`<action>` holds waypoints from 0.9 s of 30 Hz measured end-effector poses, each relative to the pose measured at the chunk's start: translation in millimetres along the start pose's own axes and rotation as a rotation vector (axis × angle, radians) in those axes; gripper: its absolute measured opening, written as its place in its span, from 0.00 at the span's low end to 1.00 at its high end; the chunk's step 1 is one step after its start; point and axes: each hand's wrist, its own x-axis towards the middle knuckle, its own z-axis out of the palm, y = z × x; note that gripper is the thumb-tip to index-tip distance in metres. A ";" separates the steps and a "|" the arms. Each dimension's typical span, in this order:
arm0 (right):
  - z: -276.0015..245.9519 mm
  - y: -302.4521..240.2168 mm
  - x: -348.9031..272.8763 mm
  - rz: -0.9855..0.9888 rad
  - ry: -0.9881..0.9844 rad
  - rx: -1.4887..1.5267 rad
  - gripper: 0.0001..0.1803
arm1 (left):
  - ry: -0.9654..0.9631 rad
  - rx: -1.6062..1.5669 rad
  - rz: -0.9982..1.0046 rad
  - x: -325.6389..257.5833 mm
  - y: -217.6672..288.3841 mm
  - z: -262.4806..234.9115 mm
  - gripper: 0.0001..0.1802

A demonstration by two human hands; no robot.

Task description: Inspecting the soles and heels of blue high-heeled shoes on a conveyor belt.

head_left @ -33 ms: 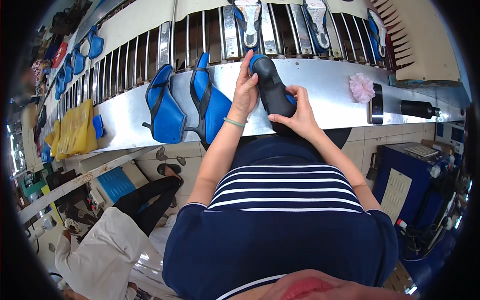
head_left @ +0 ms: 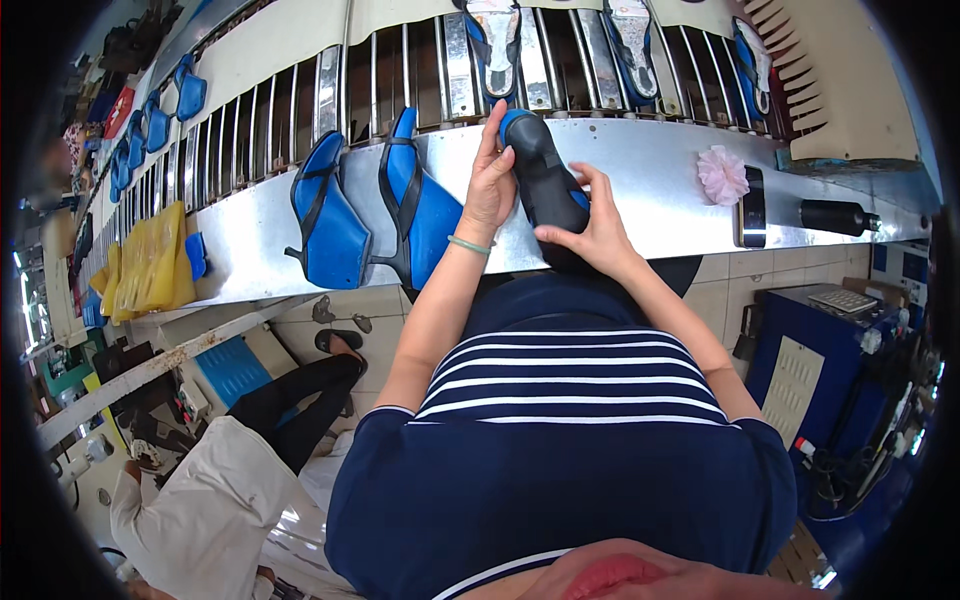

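A sandal on a blue last [head_left: 546,170] is tilted between my hands, its black sole facing up. Blue shows at its far end and along one side. My left hand [head_left: 489,180] supports its left side, fingers pointing away from me and thumb against the edge. Around the near, wide end curves my right hand [head_left: 600,225], thumb at the near edge and index finger raised along the right side. To the left, a pair of black-strapped sandals on blue lasts, one [head_left: 336,230] beside another [head_left: 425,215], lies on the metal bench [head_left: 660,215].
Beyond the bench edge runs a slatted metal conveyor [head_left: 375,75] carrying more sandals [head_left: 630,50]. At right are a pink scrunchie [head_left: 723,175], a black phone-like slab [head_left: 754,215] and a black bottle [head_left: 833,217]. Yellow plastic [head_left: 152,265] hangs at left; a seated person [head_left: 225,490] is lower left.
My right index finger has lifted slightly off the sandal's side. My left hand and the sandal stay almost in place.
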 end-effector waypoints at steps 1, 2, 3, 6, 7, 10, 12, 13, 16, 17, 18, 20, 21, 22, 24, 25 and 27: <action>0.9 -0.9 4.2 0.026 0.001 0.042 0.54 | -0.007 0.017 -0.004 1.9 -1.2 1.0 0.38; 0.0 -1.7 11.1 0.026 0.010 0.040 0.54 | -0.016 0.017 -0.007 3.7 -1.9 1.9 0.38; -2.2 -2.9 19.8 -0.053 0.017 0.086 0.53 | -0.028 0.016 -0.019 5.3 -2.3 2.8 0.38; -1.4 -10.2 37.5 -0.108 0.099 0.282 0.43 | -0.048 0.032 -0.050 11.4 -5.1 10.0 0.37; -0.9 -8.8 43.5 -0.155 0.124 0.252 0.40 | -0.056 0.012 -0.074 13.1 -4.9 9.6 0.36; -1.1 -6.6 50.7 -0.171 0.160 0.229 0.30 | -0.051 0.011 -0.105 17.2 -9.3 9.6 0.34; -0.1 -0.5 53.9 -0.100 0.162 0.337 0.31 | -0.019 0.078 -0.100 20.1 -12.9 8.3 0.32; -0.9 -0.4 54.3 -0.099 0.166 0.338 0.31 | -0.013 0.109 -0.100 20.4 -14.0 9.4 0.32; -3.4 1.8 53.5 -0.134 0.173 0.330 0.31 | -0.016 0.095 -0.114 23.0 -17.3 8.1 0.32; -4.7 6.0 53.2 -0.137 0.150 0.448 0.31 | -0.037 0.103 -0.100 23.9 -17.5 6.5 0.32; -6.3 9.4 53.3 -0.140 0.126 0.567 0.31 | -0.037 0.106 -0.103 24.1 -17.9 5.3 0.32; -11.9 12.3 54.9 -0.140 0.094 0.598 0.32 | -0.037 0.043 -0.142 24.0 -14.0 12.9 0.31; -14.2 13.7 55.7 -0.143 0.059 0.627 0.32 | -0.032 0.056 -0.135 24.2 -12.7 17.8 0.30; -15.6 15.6 56.3 -0.142 0.061 0.629 0.32 | -0.033 0.059 -0.137 24.5 -11.9 22.6 0.30; -17.7 18.6 57.8 -0.148 0.044 0.697 0.29 | 0.030 0.061 -0.162 25.5 -12.0 29.8 0.31; -17.8 18.9 57.8 -0.148 0.044 0.699 0.29 | 0.031 0.063 -0.162 26.4 -12.1 32.7 0.31; -17.6 18.4 57.0 -0.128 0.077 0.749 0.24 | 0.062 0.098 -0.200 28.5 -12.4 36.5 0.28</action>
